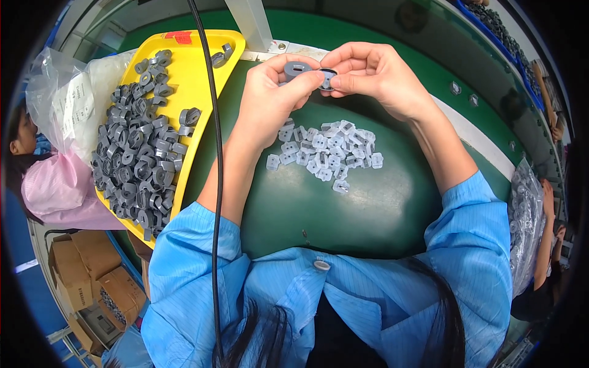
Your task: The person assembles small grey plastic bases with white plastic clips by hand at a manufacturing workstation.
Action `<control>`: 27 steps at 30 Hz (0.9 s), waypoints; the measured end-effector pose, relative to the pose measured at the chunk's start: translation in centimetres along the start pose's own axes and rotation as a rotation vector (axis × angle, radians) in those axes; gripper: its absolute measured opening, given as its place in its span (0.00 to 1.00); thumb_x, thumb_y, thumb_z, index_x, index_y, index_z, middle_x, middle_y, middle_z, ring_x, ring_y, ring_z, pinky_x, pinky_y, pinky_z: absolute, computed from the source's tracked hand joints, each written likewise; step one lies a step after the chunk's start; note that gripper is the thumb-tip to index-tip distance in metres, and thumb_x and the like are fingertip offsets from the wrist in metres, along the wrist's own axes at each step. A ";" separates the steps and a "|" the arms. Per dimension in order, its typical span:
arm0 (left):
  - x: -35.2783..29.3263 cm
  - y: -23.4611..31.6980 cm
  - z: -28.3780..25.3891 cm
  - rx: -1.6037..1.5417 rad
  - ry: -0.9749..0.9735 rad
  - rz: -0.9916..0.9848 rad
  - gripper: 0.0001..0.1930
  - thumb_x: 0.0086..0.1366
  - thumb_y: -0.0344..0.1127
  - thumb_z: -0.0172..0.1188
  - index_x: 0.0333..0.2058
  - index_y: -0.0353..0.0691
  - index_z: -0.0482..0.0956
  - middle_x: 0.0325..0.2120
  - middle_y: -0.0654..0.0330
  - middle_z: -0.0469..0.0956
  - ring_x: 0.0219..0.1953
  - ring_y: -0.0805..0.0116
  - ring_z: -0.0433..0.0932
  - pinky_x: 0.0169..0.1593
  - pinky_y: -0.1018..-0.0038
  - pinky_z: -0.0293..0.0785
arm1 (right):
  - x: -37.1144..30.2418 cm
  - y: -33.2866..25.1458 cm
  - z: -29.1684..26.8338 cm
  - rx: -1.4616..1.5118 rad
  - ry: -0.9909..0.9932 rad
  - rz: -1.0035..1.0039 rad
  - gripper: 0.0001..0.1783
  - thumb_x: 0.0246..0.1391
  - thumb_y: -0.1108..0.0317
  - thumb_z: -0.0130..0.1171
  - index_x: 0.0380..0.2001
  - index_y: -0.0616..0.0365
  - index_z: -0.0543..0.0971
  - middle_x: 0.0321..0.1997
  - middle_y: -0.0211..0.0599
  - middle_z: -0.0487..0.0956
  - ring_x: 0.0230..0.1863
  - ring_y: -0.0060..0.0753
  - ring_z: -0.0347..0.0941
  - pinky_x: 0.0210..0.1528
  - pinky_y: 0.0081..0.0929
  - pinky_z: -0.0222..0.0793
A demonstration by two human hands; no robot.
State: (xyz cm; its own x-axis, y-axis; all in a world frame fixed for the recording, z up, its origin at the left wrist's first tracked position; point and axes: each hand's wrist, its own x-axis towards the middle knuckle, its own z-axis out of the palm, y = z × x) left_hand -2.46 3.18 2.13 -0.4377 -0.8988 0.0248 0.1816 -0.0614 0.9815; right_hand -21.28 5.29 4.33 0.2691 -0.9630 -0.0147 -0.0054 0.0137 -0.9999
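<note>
Over the far edge of the green work surface, both hands meet. My left hand is closed round a grey round plastic part with a slot. Its thumb presses a second grey ring-shaped part, partly hidden by fingers. My right hand pinches that second part from the other side, thumb and fingertips on its rim. Just below the hands lies a loose pile of small translucent white plastic pieces with holes in them.
A yellow tray full of similar grey parts stands at left. A black cable hangs across the view. Plastic bags and cardboard boxes are further left. A green belt runs behind; other people are at both sides.
</note>
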 end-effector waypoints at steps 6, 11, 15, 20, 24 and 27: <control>-0.3 0.5 0.9 0.025 0.129 0.087 0.09 0.54 0.31 0.63 0.33 0.35 0.78 0.17 0.69 0.72 0.18 0.85 0.64 0.21 0.86 0.55 | -0.2 0.5 0.6 -0.139 0.050 -0.131 0.14 0.51 0.77 0.58 0.42 0.67 0.75 0.33 0.40 0.80 0.34 0.25 0.79 0.40 0.19 0.76; -0.3 0.5 0.4 -0.080 0.103 0.041 0.09 0.55 0.30 0.63 0.34 0.34 0.77 0.17 0.70 0.70 0.17 0.85 0.62 0.20 0.85 0.53 | -0.1 0.3 -0.2 0.288 -0.064 0.013 0.19 0.57 0.69 0.55 0.50 0.66 0.73 0.36 0.38 0.79 0.37 0.25 0.78 0.45 0.21 0.77; -0.2 0.6 0.7 -0.095 0.113 0.052 0.08 0.56 0.30 0.62 0.34 0.34 0.77 0.16 0.70 0.69 0.17 0.85 0.61 0.20 0.85 0.52 | 0.1 0.7 0.3 0.314 -0.028 0.006 0.18 0.56 0.70 0.57 0.49 0.66 0.73 0.37 0.37 0.79 0.37 0.24 0.77 0.42 0.19 0.77; -0.1 0.0 1.1 -0.170 0.013 -0.011 0.12 0.61 0.36 0.60 0.40 0.35 0.74 0.22 0.68 0.71 0.21 0.83 0.65 0.23 0.84 0.57 | 0.8 1.8 0.3 0.158 0.031 -0.143 0.10 0.48 0.73 0.61 0.35 0.61 0.75 0.35 0.34 0.78 0.33 0.20 0.74 0.32 0.20 0.72; 0.3 -1.1 1.3 -0.372 0.046 -0.068 0.15 0.66 0.40 0.55 0.46 0.37 0.72 0.28 0.66 0.72 0.26 0.82 0.68 0.27 0.84 0.61 | -0.4 0.7 2.2 -0.754 0.220 -0.622 0.13 0.38 0.75 0.61 0.26 0.58 0.68 0.28 0.36 0.74 0.27 0.31 0.73 0.30 0.26 0.70; 0.4 -0.7 0.9 -0.346 -0.011 -0.096 0.13 0.66 0.38 0.55 0.44 0.37 0.73 0.27 0.68 0.71 0.26 0.82 0.67 0.28 0.84 0.61 | -0.7 0.8 2.7 -0.750 0.132 -0.582 0.13 0.37 0.74 0.62 0.27 0.57 0.69 0.28 0.34 0.74 0.28 0.31 0.72 0.32 0.24 0.70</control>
State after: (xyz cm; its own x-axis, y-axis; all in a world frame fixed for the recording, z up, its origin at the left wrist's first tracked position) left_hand -3.51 3.29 1.65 -0.4768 -0.8769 -0.0607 0.4254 -0.2906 0.8571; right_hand -18.89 6.74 3.54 0.3139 -0.7875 0.5304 -0.5329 -0.6084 -0.5880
